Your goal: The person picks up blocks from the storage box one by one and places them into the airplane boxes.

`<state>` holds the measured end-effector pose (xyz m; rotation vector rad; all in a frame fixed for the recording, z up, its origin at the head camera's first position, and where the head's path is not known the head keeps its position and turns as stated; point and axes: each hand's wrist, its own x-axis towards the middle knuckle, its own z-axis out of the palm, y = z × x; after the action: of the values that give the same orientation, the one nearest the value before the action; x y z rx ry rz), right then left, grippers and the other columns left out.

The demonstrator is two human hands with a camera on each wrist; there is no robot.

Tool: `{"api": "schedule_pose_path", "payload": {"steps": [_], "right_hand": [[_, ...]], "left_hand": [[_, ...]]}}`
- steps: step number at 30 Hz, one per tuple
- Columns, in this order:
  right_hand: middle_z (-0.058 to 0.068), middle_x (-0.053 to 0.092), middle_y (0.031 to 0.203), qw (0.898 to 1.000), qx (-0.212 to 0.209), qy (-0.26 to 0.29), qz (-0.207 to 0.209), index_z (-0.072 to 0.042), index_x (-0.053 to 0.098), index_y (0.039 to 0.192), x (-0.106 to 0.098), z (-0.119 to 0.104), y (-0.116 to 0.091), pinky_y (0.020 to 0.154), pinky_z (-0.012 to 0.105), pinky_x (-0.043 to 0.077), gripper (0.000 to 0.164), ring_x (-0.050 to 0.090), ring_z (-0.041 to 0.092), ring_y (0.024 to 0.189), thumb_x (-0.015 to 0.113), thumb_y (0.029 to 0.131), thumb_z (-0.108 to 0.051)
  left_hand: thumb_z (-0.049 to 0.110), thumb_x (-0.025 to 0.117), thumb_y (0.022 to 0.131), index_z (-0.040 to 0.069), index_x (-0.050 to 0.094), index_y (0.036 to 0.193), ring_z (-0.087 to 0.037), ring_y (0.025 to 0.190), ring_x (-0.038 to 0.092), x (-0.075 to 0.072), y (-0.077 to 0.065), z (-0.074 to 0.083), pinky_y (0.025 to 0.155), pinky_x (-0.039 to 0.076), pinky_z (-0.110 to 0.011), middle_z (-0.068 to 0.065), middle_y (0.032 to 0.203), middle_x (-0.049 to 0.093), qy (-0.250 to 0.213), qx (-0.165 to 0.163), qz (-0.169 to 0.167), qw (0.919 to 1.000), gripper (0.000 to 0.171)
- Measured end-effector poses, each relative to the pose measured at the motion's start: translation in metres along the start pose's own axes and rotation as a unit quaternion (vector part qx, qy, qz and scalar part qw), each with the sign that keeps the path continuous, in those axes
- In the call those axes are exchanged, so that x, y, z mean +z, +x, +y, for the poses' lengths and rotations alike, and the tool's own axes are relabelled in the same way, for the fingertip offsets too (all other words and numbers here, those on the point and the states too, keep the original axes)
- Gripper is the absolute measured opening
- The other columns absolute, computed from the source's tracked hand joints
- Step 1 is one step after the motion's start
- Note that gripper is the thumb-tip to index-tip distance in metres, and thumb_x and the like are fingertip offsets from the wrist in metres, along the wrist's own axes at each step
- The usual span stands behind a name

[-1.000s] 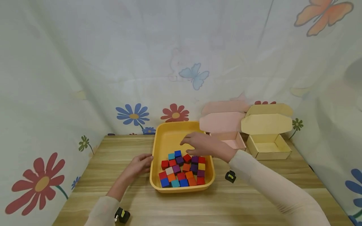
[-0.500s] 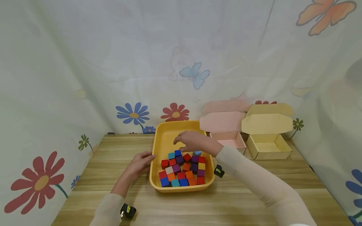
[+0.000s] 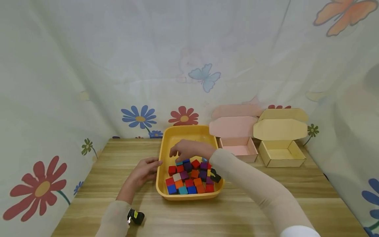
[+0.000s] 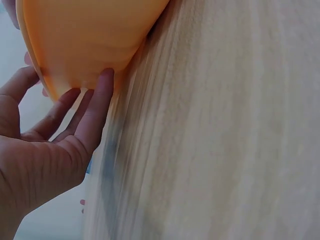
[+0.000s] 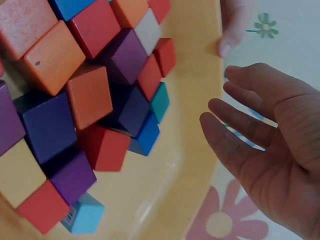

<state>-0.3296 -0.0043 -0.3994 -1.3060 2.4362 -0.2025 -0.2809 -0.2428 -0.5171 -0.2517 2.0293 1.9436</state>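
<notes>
Many cubes (image 3: 189, 182) lie just nearside of right hand (image 3: 189, 149), fingers parted, holding nothing; left hand (image 3: 145, 170), farther off, pinches left edge of tray (image 3: 189, 132).

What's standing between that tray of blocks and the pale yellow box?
In the head view, an open pink box stands between the tray and the pale yellow box; the person's right sleeve also slants across, nearer the camera.

Relaxed right grip (image 5: 280, 165) near colourful cubes (image 5: 90, 95) in a yellow tray (image 5: 192, 75)
</notes>
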Motion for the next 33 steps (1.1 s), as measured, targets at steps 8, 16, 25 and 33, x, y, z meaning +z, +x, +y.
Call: {"api": "schedule_pose_path", "payload": {"steps": [8, 16, 25, 33], "right_hand": [[0.001, 0.071, 0.119, 0.999, 0.025, 0.011, -0.042, -0.013, 0.070, 0.129, 0.021, -0.005, 0.033, 0.090, 0.021, 0.054, 0.040, 0.063, 0.010, 0.101, 0.077, 0.093, -0.028], [-0.002, 0.071, 0.108, 0.996, 0.072, 0.025, -0.043, -0.012, 0.073, 0.120, 0.038, -0.013, 0.048, 0.085, 0.024, 0.056, 0.041, 0.063, 0.010, 0.091, 0.084, 0.086, -0.032], [-0.004, 0.065, 0.090, 0.992, 0.106, -0.053, -0.043, -0.016, 0.072, 0.105, 0.043, -0.012, 0.046, 0.072, 0.023, 0.052, 0.021, 0.059, 0.014, 0.079, 0.080, 0.090, -0.028], [-0.005, 0.066, 0.098, 0.995, 0.085, -0.038, -0.041, -0.016, 0.070, 0.123, 0.043, -0.011, 0.049, 0.080, 0.023, 0.054, 0.037, 0.059, 0.013, 0.085, 0.082, 0.088, -0.024]], "left_hand": [[0.029, 0.071, 0.097, 0.001, 0.053, 0.143, -0.030, 0.111, 0.067, -0.003, 0.001, -0.003, 0.090, 0.059, -0.048, -0.021, 0.139, 0.058, -0.012, -0.001, -0.010, 0.9999, 0.057], [0.030, 0.075, 0.094, 0.001, 0.054, 0.142, -0.032, 0.113, 0.066, -0.003, 0.002, -0.002, 0.090, 0.058, -0.049, -0.022, 0.141, 0.056, -0.013, -0.003, -0.008, 0.9999, 0.060], [0.029, 0.076, 0.093, 0.000, 0.054, 0.141, -0.033, 0.114, 0.066, 0.001, 0.004, -0.002, 0.089, 0.059, -0.050, -0.021, 0.137, 0.059, -0.019, 0.002, -0.018, 0.9996, 0.060], [0.029, 0.073, 0.095, 0.000, 0.055, 0.141, -0.033, 0.115, 0.066, 0.000, 0.001, -0.001, 0.090, 0.059, -0.049, -0.022, 0.140, 0.057, -0.015, 0.004, -0.008, 0.9999, 0.056]]}}
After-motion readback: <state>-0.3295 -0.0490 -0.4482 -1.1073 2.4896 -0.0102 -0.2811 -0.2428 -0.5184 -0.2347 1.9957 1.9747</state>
